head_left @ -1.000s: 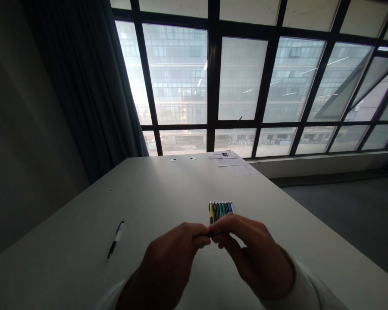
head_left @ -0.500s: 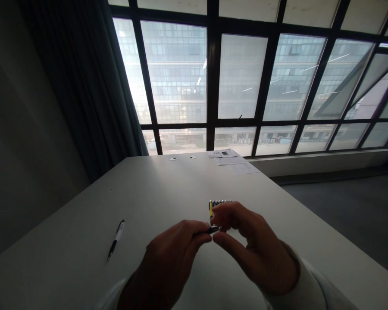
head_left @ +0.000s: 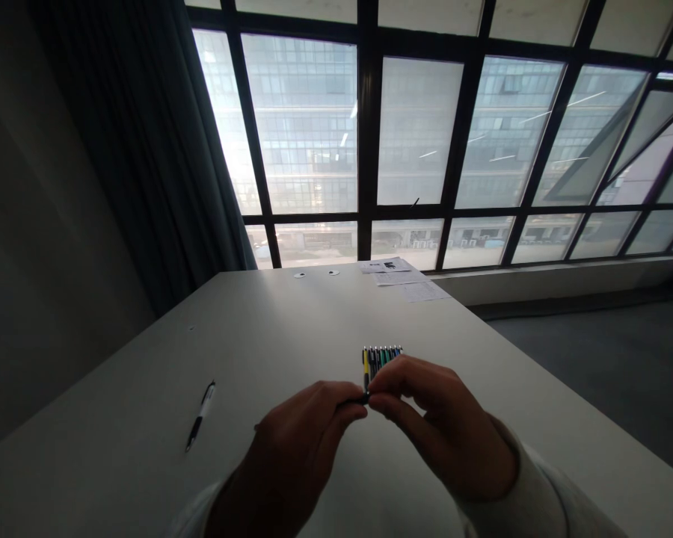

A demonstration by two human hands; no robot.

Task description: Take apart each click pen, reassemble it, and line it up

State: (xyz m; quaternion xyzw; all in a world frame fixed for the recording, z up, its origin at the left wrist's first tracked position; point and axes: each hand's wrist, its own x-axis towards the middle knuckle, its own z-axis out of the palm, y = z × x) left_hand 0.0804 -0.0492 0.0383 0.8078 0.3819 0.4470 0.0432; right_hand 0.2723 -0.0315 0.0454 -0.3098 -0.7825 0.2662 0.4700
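Observation:
Over the near part of the white table (head_left: pixel 269 336), my left hand (head_left: pixel 300 437) is closed round a dark pen (head_left: pixel 360 400), most of which its fingers hide. My right hand (head_left: pixel 446 426) pinches the pen's right end between thumb and fingertips. Just beyond my right hand lies a row of several pens (head_left: pixel 377 357), side by side, a yellow one at its left edge and green and blue ones further right. Their lower parts are covered by my hand. To the left, a white-and-black pen (head_left: pixel 200 415) rests alone on the table.
Printed sheets (head_left: pixel 395 275) lie at the table's far right corner. Two small white discs with dark spots, one of them a disc (head_left: pixel 333 273), sit near the far edge. A dark curtain (head_left: pixel 146 149) hangs at the left, and large windows (head_left: pixel 308 134) stand behind the table.
My right thumb and fingertips have closed onto the pen's end, which stuck out between my hands before. My right fingers have lowered, so more of the pen row shows.

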